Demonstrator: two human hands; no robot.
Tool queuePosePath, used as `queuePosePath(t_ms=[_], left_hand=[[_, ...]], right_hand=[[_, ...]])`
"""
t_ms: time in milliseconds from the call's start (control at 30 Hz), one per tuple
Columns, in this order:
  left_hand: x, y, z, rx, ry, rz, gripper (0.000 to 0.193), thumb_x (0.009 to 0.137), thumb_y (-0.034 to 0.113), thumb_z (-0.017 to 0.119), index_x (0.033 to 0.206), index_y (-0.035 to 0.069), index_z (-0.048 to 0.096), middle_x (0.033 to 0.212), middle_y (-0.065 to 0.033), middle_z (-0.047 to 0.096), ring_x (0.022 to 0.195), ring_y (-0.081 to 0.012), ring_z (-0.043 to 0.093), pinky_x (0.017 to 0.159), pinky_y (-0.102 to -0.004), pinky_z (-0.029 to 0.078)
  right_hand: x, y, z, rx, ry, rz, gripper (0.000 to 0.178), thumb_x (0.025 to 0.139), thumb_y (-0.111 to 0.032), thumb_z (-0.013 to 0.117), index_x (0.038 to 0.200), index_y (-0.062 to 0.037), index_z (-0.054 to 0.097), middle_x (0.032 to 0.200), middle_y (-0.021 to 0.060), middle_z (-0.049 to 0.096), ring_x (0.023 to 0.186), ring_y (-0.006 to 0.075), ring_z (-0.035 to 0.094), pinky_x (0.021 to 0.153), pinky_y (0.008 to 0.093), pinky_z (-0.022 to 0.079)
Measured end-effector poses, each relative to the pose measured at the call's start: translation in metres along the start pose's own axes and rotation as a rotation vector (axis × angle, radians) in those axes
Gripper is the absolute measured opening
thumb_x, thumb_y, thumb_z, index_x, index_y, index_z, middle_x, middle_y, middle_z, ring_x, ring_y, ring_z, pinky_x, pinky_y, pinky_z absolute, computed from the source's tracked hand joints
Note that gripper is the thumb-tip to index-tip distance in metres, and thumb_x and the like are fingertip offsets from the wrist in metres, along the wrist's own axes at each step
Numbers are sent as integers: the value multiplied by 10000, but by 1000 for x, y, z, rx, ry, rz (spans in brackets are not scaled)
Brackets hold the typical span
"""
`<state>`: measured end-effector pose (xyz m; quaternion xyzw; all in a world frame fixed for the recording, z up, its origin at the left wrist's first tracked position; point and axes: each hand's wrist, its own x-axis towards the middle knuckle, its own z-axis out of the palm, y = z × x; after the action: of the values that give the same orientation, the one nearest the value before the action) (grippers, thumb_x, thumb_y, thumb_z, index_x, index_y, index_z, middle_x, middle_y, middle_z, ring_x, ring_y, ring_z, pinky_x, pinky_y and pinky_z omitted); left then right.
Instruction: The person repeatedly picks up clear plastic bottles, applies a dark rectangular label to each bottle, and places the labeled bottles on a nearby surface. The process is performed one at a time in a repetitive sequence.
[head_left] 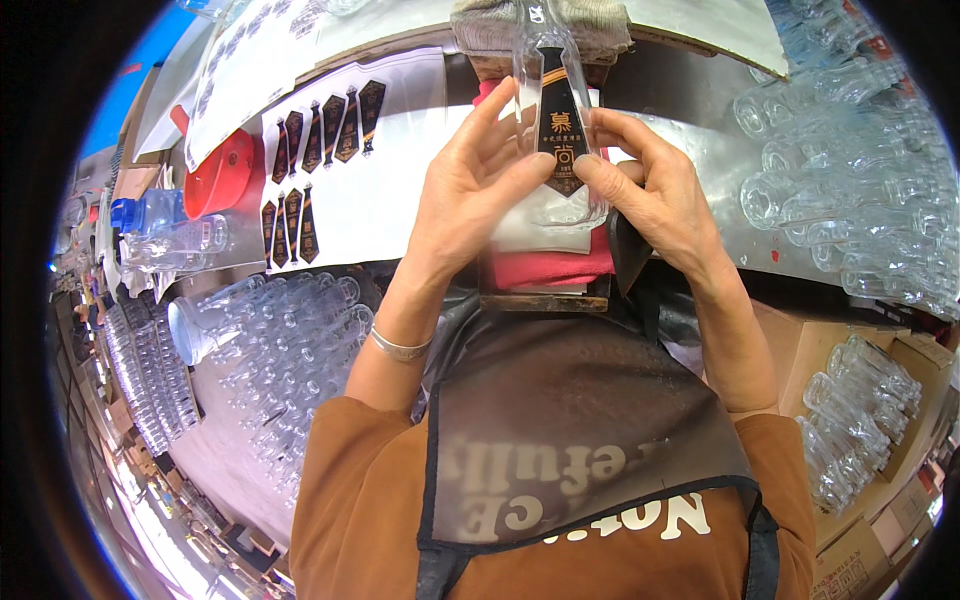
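A clear glass bottle (555, 215) lies between my two hands, its neck pointing away from me. On its face is a black tie-shaped label (562, 95) with gold print and a gold diagonal stripe. My left hand (465, 185) grips the bottle's left side, thumb on the lower label. From the right, my right hand (655, 185) holds it, thumb pressed near the label's edge. A dark flat piece (628, 245) hangs below the right palm; whether that hand holds it cannot be told. Under the bottle are a red cloth (560, 268) and a wooden-edged stand (545, 302).
To the left, a white sheet (390, 190) carries several tie-shaped labels, beside a red plastic basin (222, 172). Many clear bottles (290, 350) stand at lower left; others (830, 195) lie at right. A cardboard box (905, 400) holds more. A folded cloth (600, 30) supports the bottle's neck end.
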<state>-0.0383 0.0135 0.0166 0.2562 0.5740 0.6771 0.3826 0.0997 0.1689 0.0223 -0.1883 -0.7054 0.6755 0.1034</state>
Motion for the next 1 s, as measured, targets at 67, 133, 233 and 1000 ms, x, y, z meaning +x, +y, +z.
queuePosePath(t_ms=[67,133,233,1000], left_hand=[[0,0,0,3,2,2,771,902,-7,709,1554,-3,297,1450,-269,493,1331,-282,519,1083,-371,473],[0,0,0,13,1,6,773,903,-5,710,1555,-3,294,1453,-273,488,1335,-287,515,1086,-373,470],[0,-1,0,29,3,19,776,907,3,709,1559,1,288,1466,-276,471,1343,-292,508,1094,-378,460],[20,12,9,721,110,400,550,889,147,726,1416,95,574,1536,-260,414,1362,-386,500,1090,-407,433]], right_hand=[[0,0,0,3,1,4,549,962,-221,705,1384,69,508,1233,126,618,887,91,650,772,225,517],[0,1,0,8,-4,5,551,960,-221,709,1385,66,509,1228,125,620,887,90,649,775,223,516],[1,2,-1,-4,-10,11,537,969,-222,697,1386,63,511,1230,123,624,865,80,640,752,218,515],[14,54,-39,664,269,229,393,1057,-363,510,1142,-12,664,863,7,652,695,77,616,602,250,535]])
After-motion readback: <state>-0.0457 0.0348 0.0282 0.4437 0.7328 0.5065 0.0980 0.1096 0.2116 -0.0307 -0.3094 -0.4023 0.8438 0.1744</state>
